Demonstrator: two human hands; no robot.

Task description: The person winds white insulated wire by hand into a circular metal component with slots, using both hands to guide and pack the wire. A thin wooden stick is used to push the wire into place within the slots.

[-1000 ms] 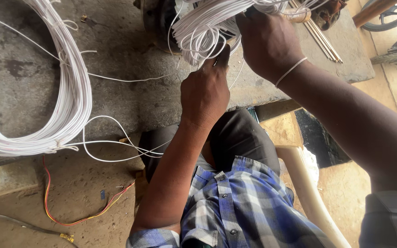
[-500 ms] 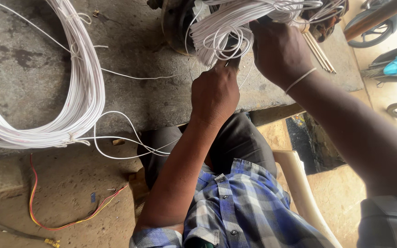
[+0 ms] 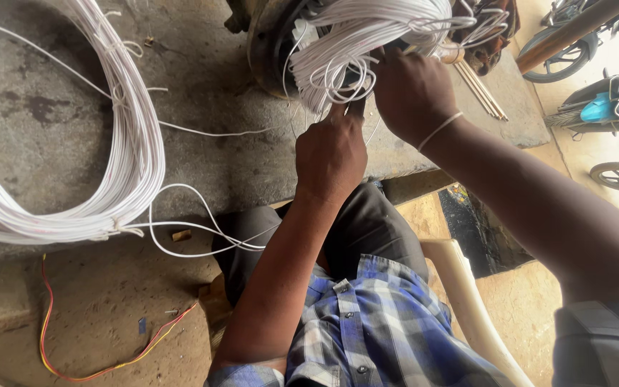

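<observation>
White insulated wire is being worked into a round metal motor housing (image 3: 270, 43) that is lying on the grey concrete slab (image 3: 202, 107). The left hand (image 3: 331, 154) is closing in a fist just below the wire bundle (image 3: 356, 50), with the thumb pressing up against the hanging loops; this grip appears to be keeping the turns taut and gathered. The right hand (image 3: 413, 93) is curling over the bundle's right side, fingers clamped on the strands at the housing mouth, apparently to steady them there. The large wire coil (image 3: 134, 143) is lying on the slab to the left, well apart from both hands, with loose strands trailing from it toward the person's lap. A red and yellow lead (image 3: 51, 337) is lying on the ground below. Thin sticks (image 3: 485, 93) are resting just beside the housing.

Compared with the view from a second ago, both hands are gripping the same bundle in the same way; the camera is sitting slightly lower and closer.
</observation>
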